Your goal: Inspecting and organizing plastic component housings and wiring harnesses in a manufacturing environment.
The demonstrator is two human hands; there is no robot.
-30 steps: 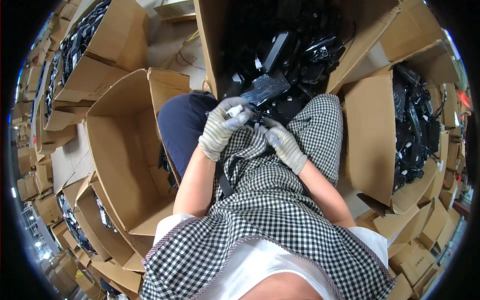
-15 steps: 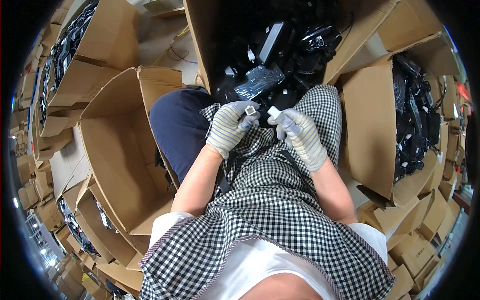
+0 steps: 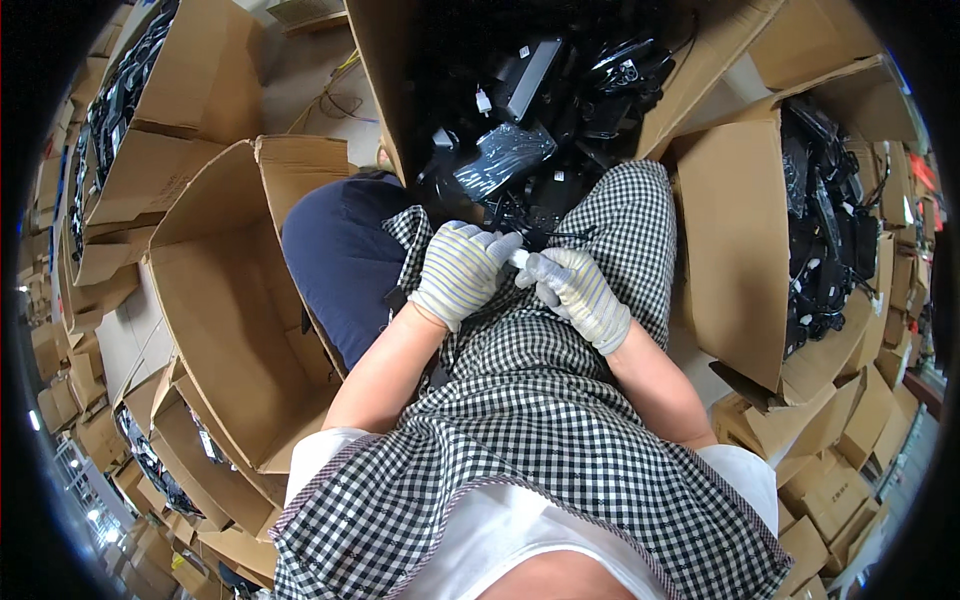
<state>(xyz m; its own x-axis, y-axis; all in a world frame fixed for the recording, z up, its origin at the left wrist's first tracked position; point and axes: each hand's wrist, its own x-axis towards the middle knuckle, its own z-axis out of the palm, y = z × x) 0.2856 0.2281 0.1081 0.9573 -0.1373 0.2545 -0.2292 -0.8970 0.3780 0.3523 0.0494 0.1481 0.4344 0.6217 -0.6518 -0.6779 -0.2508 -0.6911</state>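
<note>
My left hand [image 3: 460,272], in a striped knit glove, has its fingers closed round one end of a small white plastic connector [image 3: 519,258]. The thumb and fingers of my right hand [image 3: 582,297], gloved the same way, pinch the other end. Only a short white piece shows between them; whether two parts are fitted together I cannot tell. Just beyond my hands a black cable [image 3: 568,236] runs across my lap. In the large carton before my knees lie black power adapters [image 3: 533,80], one wrapped in clear plastic film [image 3: 506,160].
An open carton [image 3: 235,320] with bare inner walls stands at my left. Another carton [image 3: 728,250] at my right holds black adapters and cables [image 3: 825,230]. Further left, more black items [image 3: 118,120] fill a carton. A yellow cord [image 3: 335,88] lies on the floor.
My hands have come together and slightly lower. The two white pieces held apart earlier now meet between my fingers. The view has shifted a little.
</note>
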